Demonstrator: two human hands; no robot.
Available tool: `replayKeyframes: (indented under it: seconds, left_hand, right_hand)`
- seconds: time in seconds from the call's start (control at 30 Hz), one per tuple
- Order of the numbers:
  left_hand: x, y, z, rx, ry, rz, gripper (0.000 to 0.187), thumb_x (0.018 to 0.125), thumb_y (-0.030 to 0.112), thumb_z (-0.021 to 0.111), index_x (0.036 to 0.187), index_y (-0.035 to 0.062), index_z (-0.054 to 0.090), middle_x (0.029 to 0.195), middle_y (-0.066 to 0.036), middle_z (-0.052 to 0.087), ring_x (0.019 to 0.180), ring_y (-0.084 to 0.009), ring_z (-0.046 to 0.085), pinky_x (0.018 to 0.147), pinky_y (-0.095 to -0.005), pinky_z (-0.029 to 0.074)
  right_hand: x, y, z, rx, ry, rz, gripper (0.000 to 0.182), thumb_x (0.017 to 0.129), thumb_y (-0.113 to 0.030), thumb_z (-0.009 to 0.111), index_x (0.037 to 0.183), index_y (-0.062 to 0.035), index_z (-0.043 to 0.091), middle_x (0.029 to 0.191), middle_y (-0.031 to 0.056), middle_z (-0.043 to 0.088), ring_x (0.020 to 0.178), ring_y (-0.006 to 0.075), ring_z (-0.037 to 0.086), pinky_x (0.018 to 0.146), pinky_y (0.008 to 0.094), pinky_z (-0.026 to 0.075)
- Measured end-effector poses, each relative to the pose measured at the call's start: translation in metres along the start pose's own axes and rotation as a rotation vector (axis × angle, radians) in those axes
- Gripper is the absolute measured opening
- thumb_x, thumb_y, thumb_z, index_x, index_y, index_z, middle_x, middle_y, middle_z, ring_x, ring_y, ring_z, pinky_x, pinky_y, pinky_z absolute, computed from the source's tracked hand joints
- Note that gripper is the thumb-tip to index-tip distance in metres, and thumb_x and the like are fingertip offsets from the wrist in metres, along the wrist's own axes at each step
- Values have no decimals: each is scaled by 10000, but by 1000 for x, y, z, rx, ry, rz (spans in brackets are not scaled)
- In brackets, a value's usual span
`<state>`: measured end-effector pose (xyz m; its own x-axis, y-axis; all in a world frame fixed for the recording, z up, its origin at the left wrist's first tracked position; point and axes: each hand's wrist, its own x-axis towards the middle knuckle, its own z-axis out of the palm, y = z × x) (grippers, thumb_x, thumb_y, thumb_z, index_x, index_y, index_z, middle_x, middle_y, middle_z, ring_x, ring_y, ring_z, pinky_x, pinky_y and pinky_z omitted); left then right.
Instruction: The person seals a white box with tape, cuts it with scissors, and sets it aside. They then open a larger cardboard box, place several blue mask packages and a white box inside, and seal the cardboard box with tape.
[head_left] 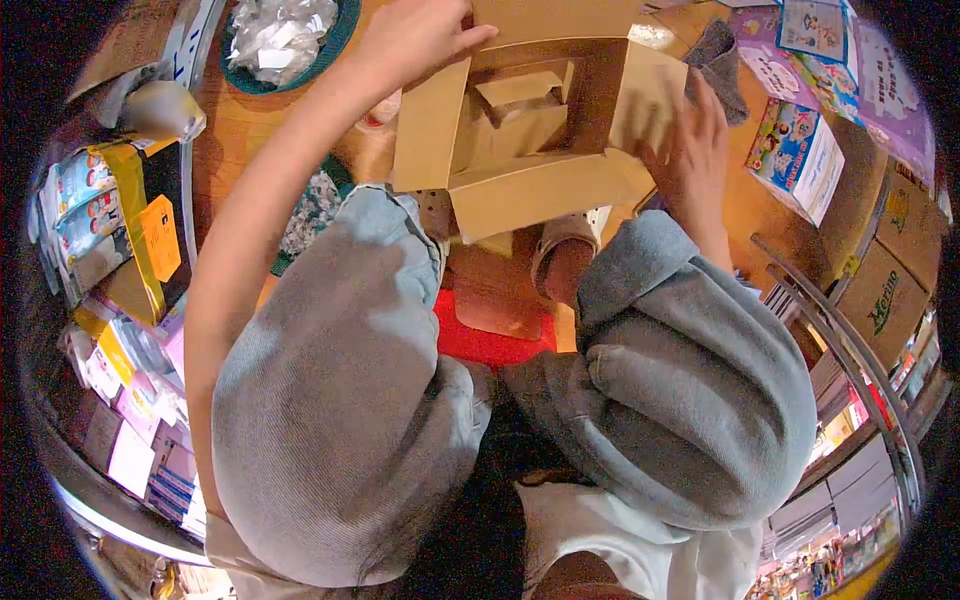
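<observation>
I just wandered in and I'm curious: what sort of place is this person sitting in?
Probably a small shop or stockroom floor. The open cardboard box under both hands, the packaged goods stacked along the left, and the cartons by the metal shelving on the right suggest packing or unpacking stock.

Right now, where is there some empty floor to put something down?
Bare wooden floor shows between the bowl of white wrappers and the left hand's forearm. A smaller patch lies right of the right hand, beside the colourful packet. The open cardboard box fills the middle, and the shelves at left are crowded.
</observation>
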<state>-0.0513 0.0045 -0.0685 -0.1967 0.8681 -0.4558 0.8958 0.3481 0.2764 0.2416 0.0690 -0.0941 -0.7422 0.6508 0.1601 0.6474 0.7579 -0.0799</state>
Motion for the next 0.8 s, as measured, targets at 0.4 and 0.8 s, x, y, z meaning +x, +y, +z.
replayKeyframes:
  seconds: [0.4,0.8]
  left_hand:
    - [-11,21,42,448,673,93,362,670,295,649,881,64,468,843,-83,425,818,-225,444,691,-320,339]
    - [7,30,63,519,597,893,192,791,258,552,763,109,671,937,-39,603,883,-176,572,694,-268,446]
  right_hand:
    - [33,2,38,5,-557,-680,118,717,-166,553,779,-114,639,884,83,642,904,219,606,886,354,424]
    - [32,-10,37,-69,-873,-464,130,716,-186,563,729,-74,629,811,101,623,831,233,605,791,331,466]
